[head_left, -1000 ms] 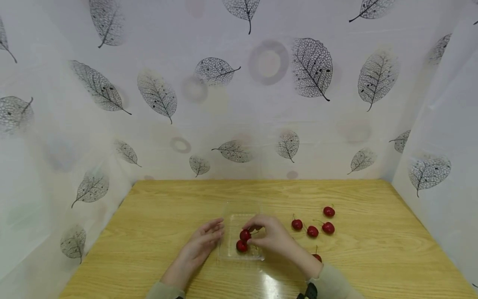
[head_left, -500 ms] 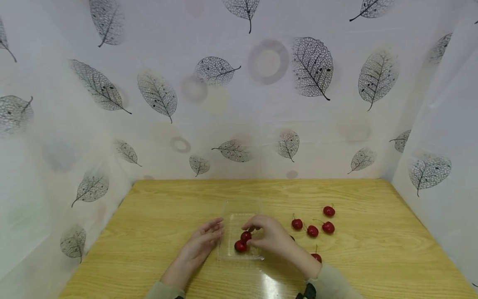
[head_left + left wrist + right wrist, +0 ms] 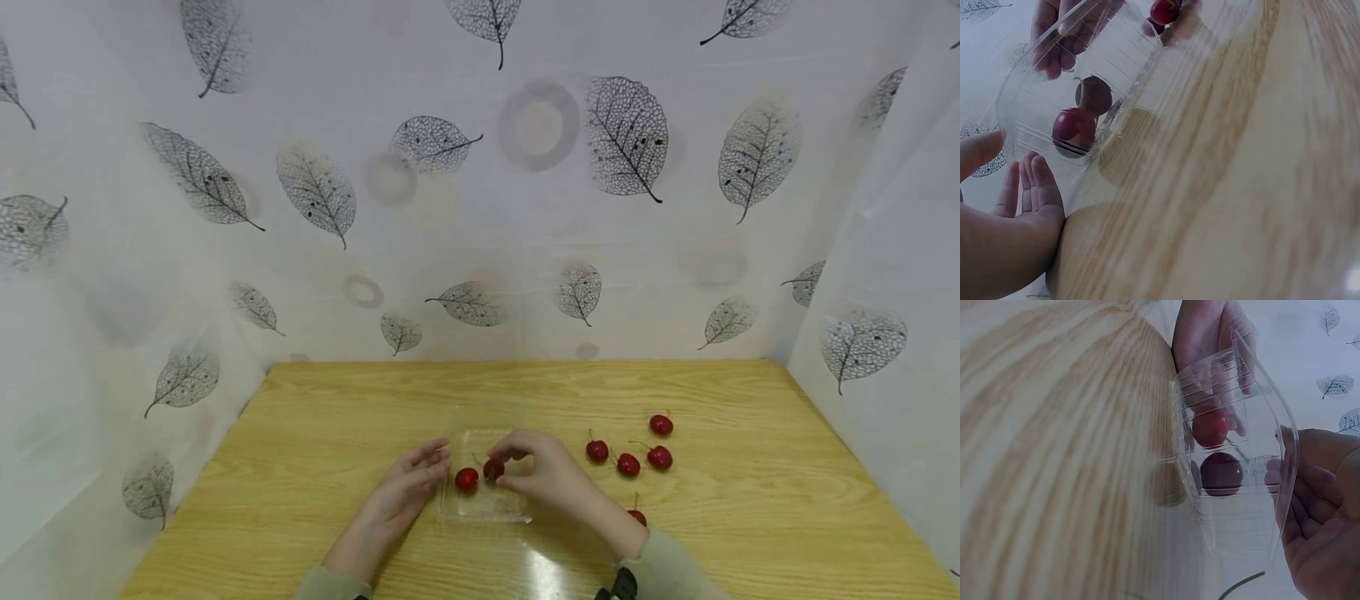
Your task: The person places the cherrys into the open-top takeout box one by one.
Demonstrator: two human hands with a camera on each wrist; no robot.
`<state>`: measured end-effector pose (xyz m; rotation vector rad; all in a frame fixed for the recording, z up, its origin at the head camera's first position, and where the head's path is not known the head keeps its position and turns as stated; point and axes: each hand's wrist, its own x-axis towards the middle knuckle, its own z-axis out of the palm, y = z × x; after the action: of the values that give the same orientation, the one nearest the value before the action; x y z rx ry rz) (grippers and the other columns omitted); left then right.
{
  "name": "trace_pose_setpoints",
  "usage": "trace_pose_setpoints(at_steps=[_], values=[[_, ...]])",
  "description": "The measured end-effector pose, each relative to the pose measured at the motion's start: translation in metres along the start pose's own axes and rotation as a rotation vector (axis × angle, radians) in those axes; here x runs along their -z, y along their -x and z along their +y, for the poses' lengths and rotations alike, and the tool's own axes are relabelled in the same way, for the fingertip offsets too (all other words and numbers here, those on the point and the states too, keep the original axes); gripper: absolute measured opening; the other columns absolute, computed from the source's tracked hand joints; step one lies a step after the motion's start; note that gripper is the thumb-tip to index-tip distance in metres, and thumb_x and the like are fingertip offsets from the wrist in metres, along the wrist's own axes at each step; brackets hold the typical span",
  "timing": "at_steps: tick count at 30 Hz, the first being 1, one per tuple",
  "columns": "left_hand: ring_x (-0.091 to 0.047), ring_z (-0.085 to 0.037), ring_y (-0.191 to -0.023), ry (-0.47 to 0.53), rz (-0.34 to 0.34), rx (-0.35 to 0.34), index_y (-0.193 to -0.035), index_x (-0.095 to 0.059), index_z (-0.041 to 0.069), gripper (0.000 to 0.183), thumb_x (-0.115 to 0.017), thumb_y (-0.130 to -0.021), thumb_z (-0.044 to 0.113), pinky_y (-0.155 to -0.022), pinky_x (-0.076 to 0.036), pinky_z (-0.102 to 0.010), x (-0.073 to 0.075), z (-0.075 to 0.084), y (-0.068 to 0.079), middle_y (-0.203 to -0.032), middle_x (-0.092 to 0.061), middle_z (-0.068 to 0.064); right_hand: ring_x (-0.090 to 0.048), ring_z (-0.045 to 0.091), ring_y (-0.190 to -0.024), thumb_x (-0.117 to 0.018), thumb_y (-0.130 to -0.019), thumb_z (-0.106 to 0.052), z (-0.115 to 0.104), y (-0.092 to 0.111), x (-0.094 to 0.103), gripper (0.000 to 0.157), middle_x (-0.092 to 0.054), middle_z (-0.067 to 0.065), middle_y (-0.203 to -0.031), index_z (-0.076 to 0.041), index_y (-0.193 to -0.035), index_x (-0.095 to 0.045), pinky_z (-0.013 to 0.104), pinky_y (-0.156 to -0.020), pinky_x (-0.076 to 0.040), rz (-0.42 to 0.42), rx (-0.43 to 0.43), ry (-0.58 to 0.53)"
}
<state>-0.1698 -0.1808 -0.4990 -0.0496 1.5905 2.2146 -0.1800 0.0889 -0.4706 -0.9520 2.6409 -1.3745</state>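
Two dark red cherries lie in a clear plastic box: the left cherry (image 3: 467,480) and the right cherry (image 3: 493,471). The clear box (image 3: 453,512) stands on the table between my hands. My left hand (image 3: 408,487) rests at its left side, palm inward, fingers extended along the wall. Over the right rim reaches my right hand (image 3: 543,475), its thumb and fingers bent loosely on either side of the right cherry. A gap shows between that hand's fingertips and the darker cherry (image 3: 1221,474) in the right wrist view. A stem shows on a cherry (image 3: 1093,95) in the left wrist view.
Several loose cherries lie right of the box, including one at the back (image 3: 661,425) and one cherry (image 3: 637,517) partly behind the right forearm. The wooden table (image 3: 337,408) is backed by a leaf-printed sheet (image 3: 525,233).
The front cherry in the box has rolled left and slightly back, apart from the other one. My right fingers have loosened around the remaining cherry; the left hand keeps its place.
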Motion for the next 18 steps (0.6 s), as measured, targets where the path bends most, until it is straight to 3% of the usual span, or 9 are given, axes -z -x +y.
trace_pose_setpoints(at_steps=[9, 15, 18], values=[[-0.059, -0.008, -0.117, 0.002, -0.004, -0.007, -0.158, -0.036, -0.006, 0.061, -0.06, -0.103, 0.0, -0.101, -0.051, -0.02, 0.0, -0.001, 0.0, -0.134, -0.054, -0.001, -0.073, 0.026, -0.104, -0.084, -0.087, -0.006, 0.002, 0.002, 0.005, 0.031, -0.078, 0.009, -0.115, -0.005, -0.117, -0.076, 0.039, -0.096, -0.061, 0.033, -0.045, -0.075], [-0.06, -0.008, -0.116, 0.014, -0.003, 0.001, -0.158, -0.035, -0.006, 0.061, -0.06, -0.104, 0.001, -0.101, -0.051, -0.02, -0.001, 0.001, 0.002, -0.132, -0.056, 0.0, -0.073, 0.024, -0.106, -0.085, -0.088, -0.009, 0.005, 0.004, 0.016, 0.032, -0.078, 0.007, -0.116, -0.008, -0.119, -0.076, 0.033, -0.097, -0.06, 0.08, -0.074, -0.058], [-0.06, -0.007, -0.115, 0.016, 0.0, 0.008, -0.159, -0.035, -0.005, 0.061, -0.06, -0.103, 0.001, -0.1, -0.051, -0.019, -0.002, 0.001, 0.002, -0.132, -0.056, 0.001, -0.073, 0.026, -0.107, -0.084, -0.089, -0.01, 0.006, 0.006, 0.023, 0.032, -0.078, 0.008, -0.116, -0.007, -0.12, -0.075, 0.039, -0.097, -0.061, 0.091, -0.081, -0.051]])
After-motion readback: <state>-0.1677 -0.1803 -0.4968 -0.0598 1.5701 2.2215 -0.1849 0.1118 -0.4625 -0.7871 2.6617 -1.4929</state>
